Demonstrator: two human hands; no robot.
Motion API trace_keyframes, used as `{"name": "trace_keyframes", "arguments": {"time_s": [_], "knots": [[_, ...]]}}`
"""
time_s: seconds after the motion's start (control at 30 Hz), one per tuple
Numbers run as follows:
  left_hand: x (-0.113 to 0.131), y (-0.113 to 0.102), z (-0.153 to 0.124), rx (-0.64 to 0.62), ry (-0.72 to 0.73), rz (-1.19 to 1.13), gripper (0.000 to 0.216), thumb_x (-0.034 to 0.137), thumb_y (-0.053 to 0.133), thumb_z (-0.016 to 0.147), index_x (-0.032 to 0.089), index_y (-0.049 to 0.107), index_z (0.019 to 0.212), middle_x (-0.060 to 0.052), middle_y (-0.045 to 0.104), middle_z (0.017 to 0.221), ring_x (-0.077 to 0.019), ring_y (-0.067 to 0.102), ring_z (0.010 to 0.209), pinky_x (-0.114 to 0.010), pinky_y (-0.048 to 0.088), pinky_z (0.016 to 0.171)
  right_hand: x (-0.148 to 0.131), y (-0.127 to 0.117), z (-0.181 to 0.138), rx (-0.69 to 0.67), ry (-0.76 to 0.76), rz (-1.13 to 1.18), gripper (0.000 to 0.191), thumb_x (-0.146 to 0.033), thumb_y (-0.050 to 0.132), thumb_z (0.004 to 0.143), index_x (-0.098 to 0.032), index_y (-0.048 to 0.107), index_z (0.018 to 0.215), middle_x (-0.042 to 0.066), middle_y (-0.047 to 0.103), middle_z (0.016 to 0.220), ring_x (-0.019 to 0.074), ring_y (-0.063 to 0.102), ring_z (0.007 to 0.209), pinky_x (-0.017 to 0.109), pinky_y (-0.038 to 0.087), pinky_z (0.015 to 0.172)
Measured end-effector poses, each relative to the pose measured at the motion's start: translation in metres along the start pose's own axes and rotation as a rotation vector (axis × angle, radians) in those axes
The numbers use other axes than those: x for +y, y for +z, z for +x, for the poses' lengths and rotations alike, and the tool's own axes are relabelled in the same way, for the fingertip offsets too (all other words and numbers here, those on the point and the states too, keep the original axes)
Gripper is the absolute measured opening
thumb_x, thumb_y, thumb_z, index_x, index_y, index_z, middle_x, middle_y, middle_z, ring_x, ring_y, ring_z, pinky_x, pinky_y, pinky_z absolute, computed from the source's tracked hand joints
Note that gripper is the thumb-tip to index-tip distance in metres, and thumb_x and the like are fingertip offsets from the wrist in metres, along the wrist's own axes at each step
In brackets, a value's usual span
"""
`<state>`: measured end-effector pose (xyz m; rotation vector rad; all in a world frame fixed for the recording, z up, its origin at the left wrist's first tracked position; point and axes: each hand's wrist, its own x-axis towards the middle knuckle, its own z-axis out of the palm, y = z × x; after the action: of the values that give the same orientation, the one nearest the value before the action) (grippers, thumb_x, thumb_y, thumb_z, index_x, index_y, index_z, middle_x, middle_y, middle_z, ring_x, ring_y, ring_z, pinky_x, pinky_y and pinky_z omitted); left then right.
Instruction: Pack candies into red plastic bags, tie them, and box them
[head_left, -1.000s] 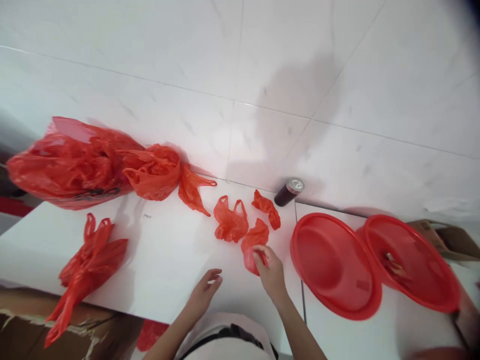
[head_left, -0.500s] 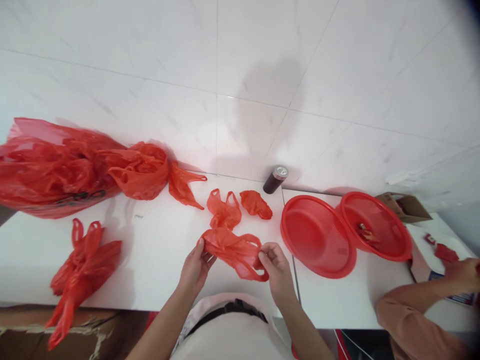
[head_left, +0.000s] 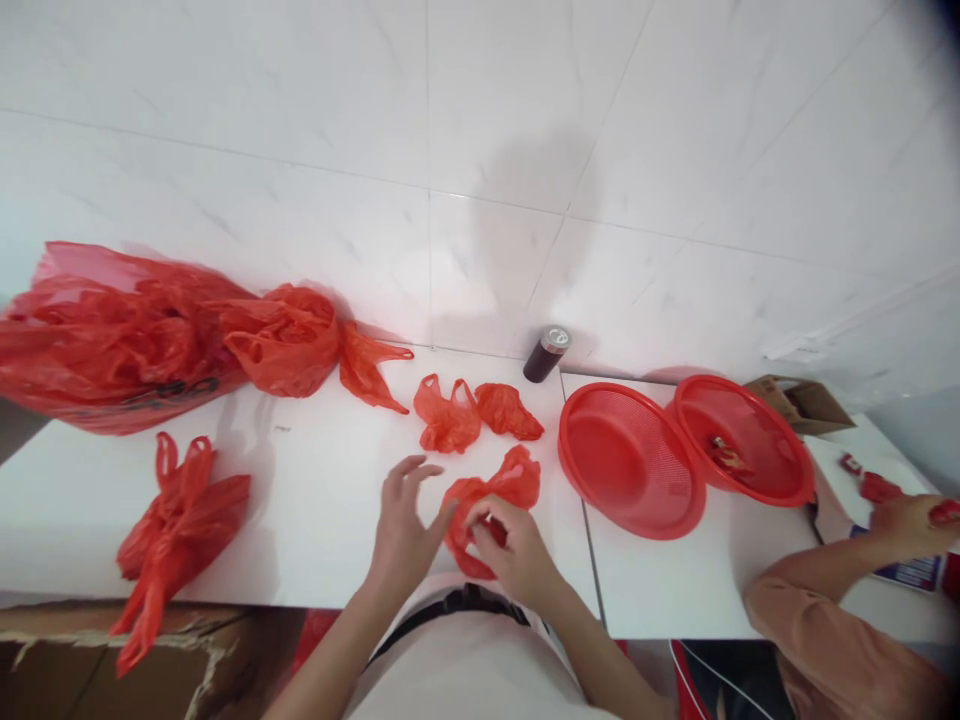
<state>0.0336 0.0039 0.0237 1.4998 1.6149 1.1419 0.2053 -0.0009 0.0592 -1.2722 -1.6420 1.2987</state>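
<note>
A thin red plastic bag lies crumpled on the table's near side, in front of my body. The fingers of my right hand are curled and pinched on its near part, around the handle loops. Just left of it, my left hand has its fingers spread, with the thumb tip close to the bag's edge; whether it touches cannot be told. Beyond my hands lie two small red bags, one with handles up and one bunched flat.
A dark can stands by the wall. Right of my hands sit two red baskets; the farther holds small items. A co-worker's arm reaches in at right. Large red bags and a tied bag lie left.
My left hand has let go of the bag and opened. The bag has turned and bunched up nearer my right hand, which has moved left and toward me.
</note>
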Motion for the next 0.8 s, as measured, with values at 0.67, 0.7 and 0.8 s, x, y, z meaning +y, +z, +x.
{"name": "trace_keyframes", "arguments": {"time_s": [0.67, 0.7, 0.8], "knots": [[-0.073, -0.051, 0.012, 0.09, -0.319, 0.215, 0.062, 0.031, 0.067, 0.073, 0.028, 0.05, 0.132, -0.012, 0.054, 0.129, -0.0256, 0.062, 0.097, -0.03, 0.048, 0.066, -0.003, -0.032, -0.005, 0.277, 0.118, -0.089, 0.032, -0.02, 0.042, 0.083, -0.021, 0.073, 0.091, 0.002, 0.057, 0.077, 0.0148, 0.052, 0.067, 0.026, 0.041, 0.062], [-0.067, -0.046, 0.008, 0.127, -0.237, 0.293, 0.062, 0.033, 0.066, 0.075, 0.03, 0.049, 0.135, -0.011, 0.049, 0.136, -0.0275, 0.059, 0.106, -0.032, 0.048, 0.071, -0.006, -0.027, -0.005, 0.255, 0.113, -0.075, 0.033, -0.019, 0.042, 0.083, -0.021, 0.073, 0.092, 0.001, 0.056, 0.076, 0.0146, 0.051, 0.067, 0.025, 0.041, 0.062], [-0.055, -0.031, 0.0, 0.145, -0.046, 0.36, 0.047, 0.035, 0.064, 0.081, 0.032, 0.058, 0.127, -0.009, 0.054, 0.132, -0.0303, 0.051, 0.116, -0.037, 0.045, 0.087, -0.015, -0.017, -0.006, 0.159, 0.114, -0.034, 0.033, -0.018, 0.042, 0.082, -0.022, 0.073, 0.092, 0.0, 0.054, 0.074, 0.0128, 0.048, 0.064, 0.024, 0.039, 0.061]]}}
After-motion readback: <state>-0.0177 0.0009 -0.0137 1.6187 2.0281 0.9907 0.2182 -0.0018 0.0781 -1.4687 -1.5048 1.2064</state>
